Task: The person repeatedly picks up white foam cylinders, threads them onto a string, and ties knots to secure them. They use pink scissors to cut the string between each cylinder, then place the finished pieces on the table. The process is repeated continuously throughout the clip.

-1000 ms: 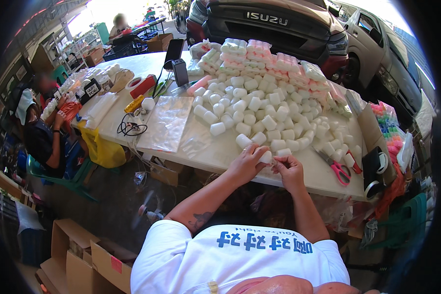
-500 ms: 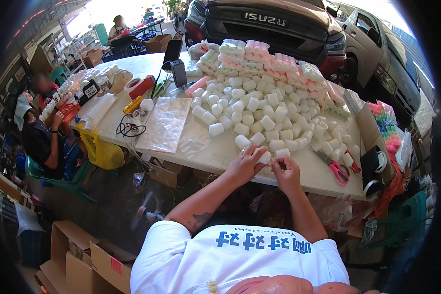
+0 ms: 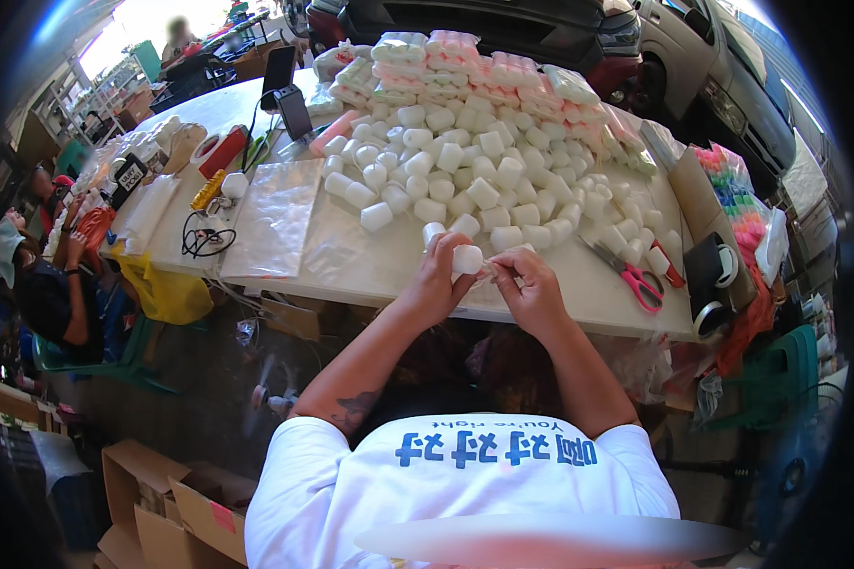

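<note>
My left hand is closed around a short white cylinder, its rounded end facing up between thumb and fingers. Beside it, my right hand pinches a thin, pale, see-through wisp that reaches toward the cylinder; I cannot make out what it is. Both hands are over the table's near edge. Just beyond them spreads a big heap of similar white cylinders, a few lying close to my fingers.
Filled clear packs are stacked behind the heap on the white table. Pink-handled scissors lie at right, by an open carton. Flat plastic bags, a cable and a phone are at left. Another person sits far left.
The view has tilted, so the table appears higher and further left. In my left hand the white cylinder shows more fully now, and my hands are slightly further apart.
</note>
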Available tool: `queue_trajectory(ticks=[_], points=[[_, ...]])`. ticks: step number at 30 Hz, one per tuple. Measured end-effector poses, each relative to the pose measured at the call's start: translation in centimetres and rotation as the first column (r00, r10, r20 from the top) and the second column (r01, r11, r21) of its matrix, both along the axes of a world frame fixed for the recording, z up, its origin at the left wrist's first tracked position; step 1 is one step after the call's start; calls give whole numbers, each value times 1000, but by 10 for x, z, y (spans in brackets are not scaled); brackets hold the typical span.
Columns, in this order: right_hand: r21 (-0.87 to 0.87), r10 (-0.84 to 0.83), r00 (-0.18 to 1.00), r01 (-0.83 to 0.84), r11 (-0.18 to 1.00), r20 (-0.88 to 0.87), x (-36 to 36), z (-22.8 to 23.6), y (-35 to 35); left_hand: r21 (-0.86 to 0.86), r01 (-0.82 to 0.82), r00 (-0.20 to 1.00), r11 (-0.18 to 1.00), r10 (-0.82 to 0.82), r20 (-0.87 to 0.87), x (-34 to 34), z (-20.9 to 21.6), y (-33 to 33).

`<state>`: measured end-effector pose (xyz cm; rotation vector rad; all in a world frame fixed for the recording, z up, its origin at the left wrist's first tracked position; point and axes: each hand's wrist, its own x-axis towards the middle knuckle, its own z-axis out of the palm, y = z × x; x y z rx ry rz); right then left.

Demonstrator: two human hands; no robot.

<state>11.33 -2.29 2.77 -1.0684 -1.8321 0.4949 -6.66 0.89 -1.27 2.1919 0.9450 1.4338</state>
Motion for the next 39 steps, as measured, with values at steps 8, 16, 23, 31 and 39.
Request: queue_trajectory(ticks=[8, 16, 23, 31, 39], points=[[93, 26, 991, -39, 995, 130, -3, 16, -3, 39, -46, 991, 998, 51, -128, -1, 11, -4], [46, 67, 962, -82, 996, 266, 1, 33, -4, 60, -53, 982, 997, 63, -178, 3, 24, -8], [3, 143, 900, -159, 987, 411, 6, 45, 6, 113, -74, 945, 991, 105, -309, 3, 24, -7], [-93, 69, 984, -55, 994, 165, 3, 41, 8, 6, -46, 964, 999, 46, -263, -1, 30, 0], [181, 110, 994, -110, 977, 10, 1, 30, 13, -23, -20, 983, 1000, 16, -182, -3, 39, 0]])
